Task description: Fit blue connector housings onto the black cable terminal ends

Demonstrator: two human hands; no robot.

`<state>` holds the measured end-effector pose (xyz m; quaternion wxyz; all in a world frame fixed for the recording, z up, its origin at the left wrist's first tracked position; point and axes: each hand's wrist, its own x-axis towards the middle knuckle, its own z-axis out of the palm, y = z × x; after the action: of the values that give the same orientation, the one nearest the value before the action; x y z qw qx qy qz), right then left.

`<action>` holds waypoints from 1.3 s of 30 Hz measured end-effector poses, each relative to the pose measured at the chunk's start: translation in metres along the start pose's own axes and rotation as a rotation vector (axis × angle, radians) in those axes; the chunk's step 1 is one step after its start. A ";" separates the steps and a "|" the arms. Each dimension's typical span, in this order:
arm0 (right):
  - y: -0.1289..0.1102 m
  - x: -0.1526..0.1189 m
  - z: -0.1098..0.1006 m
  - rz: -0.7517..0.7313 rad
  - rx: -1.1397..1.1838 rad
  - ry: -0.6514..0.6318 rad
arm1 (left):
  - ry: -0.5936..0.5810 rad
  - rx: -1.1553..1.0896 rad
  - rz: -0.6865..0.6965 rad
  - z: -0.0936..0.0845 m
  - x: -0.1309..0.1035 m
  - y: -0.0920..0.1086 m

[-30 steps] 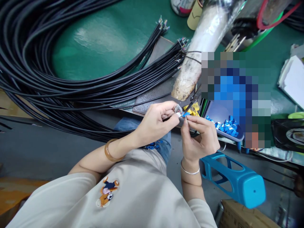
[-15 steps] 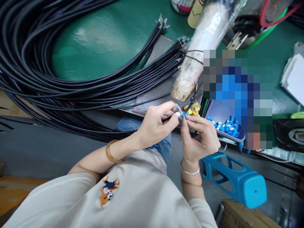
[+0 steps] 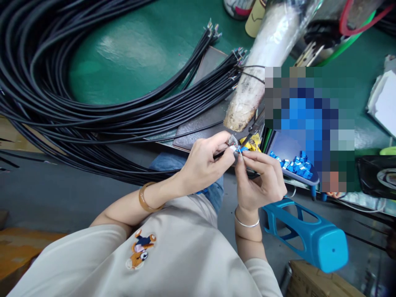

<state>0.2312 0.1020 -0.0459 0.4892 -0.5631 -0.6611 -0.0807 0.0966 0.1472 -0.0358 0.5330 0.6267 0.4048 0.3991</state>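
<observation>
My left hand is closed around the end of a black cable, its fingertips pinched near the stripped tip. Close by, my right hand pinches a thin pale wire between thumb and forefinger. A small blue connector sits at the fingertips, between the two hands; my fingers partly hide it, and I cannot tell which hand bears it. The dark tip of a tool points down at this spot. Yellow pieces lie just behind.
A large bundle of black cables curves over the green table. A plastic-wrapped post slants down behind my hands. To the right, a tray holds several blue connectors. Below it lies a blue stool.
Hardly anything differs. Both hands keep their grip at the same spot, and the view has shifted very slightly.
</observation>
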 end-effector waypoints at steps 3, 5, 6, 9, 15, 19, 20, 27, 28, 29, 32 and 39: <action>-0.001 0.001 0.000 0.015 0.007 -0.005 | 0.020 0.045 0.054 0.001 0.000 -0.001; -0.001 0.002 0.000 0.020 0.016 -0.002 | 0.025 0.053 0.072 0.001 0.000 -0.001; -0.002 0.002 0.000 0.022 0.021 0.000 | 0.028 0.056 0.079 0.001 0.000 -0.001; -0.003 0.002 -0.001 0.020 0.023 0.007 | 0.039 0.062 0.123 0.000 -0.001 -0.001; -0.005 0.002 -0.003 0.005 0.006 0.015 | 0.043 0.066 0.177 -0.001 0.000 0.000; -0.004 0.002 -0.002 -0.007 0.024 0.034 | 0.044 0.058 0.184 -0.001 0.000 0.000; -0.004 0.001 -0.002 -0.014 0.022 0.035 | 0.044 0.056 0.179 -0.001 0.000 0.000; -0.001 -0.001 -0.004 -0.102 -0.043 -0.023 | 0.026 0.059 0.045 -0.002 -0.004 0.000; 0.000 -0.002 -0.004 -0.105 -0.036 -0.019 | 0.022 0.060 0.036 -0.002 -0.005 0.000; 0.000 -0.002 -0.004 -0.095 -0.022 -0.007 | 0.018 0.060 0.035 -0.002 -0.006 0.000; 0.001 -0.003 -0.006 0.032 0.042 0.025 | -0.009 0.050 0.062 -0.001 -0.008 0.002; -0.003 0.001 -0.017 0.452 0.342 -0.158 | -0.066 -0.140 0.006 -0.006 -0.015 0.007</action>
<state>0.2385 0.0904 -0.0352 0.5296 -0.6101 -0.5589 0.1870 0.0866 0.1348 -0.0295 0.5872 0.6019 0.3562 0.4074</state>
